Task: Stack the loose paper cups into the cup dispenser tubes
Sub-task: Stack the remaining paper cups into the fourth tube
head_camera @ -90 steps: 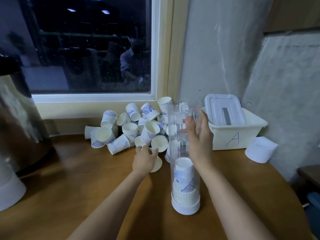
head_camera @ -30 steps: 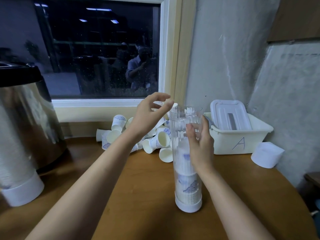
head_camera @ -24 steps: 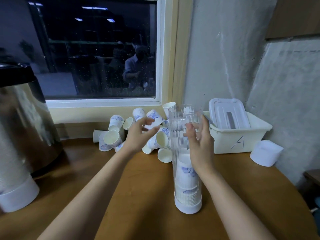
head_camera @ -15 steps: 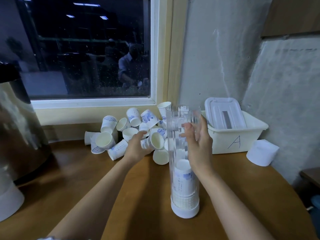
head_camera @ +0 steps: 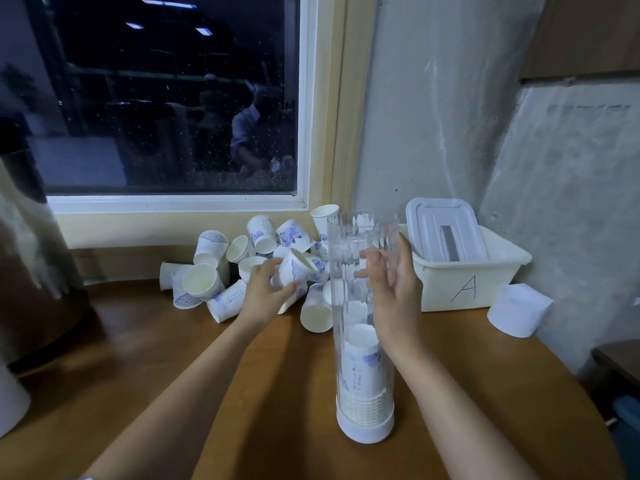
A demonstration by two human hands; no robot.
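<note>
Just left of the frame's centre, my left hand point(head_camera: 266, 294) curls its fingers round a tilted paper cup point(head_camera: 294, 271) at the near edge of the pile of loose cups point(head_camera: 207, 282). My right hand point(head_camera: 394, 296) wraps its fingers round the upper half of the clear dispenser tube point(head_camera: 349, 306). The tube stands upright on the wooden surface point(head_camera: 173, 375), lower centre, with a stack of cups point(head_camera: 362, 372) nested in its bottom. A white bin point(head_camera: 485, 271) marked A sits to the right.

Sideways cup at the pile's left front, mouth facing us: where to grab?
Probably pinch the sideways cup at its rim, thumb inside the mouth, fingers on the upper wall, coming from the front: the mouth opens toward the person, and the pile crowds its back.
</note>
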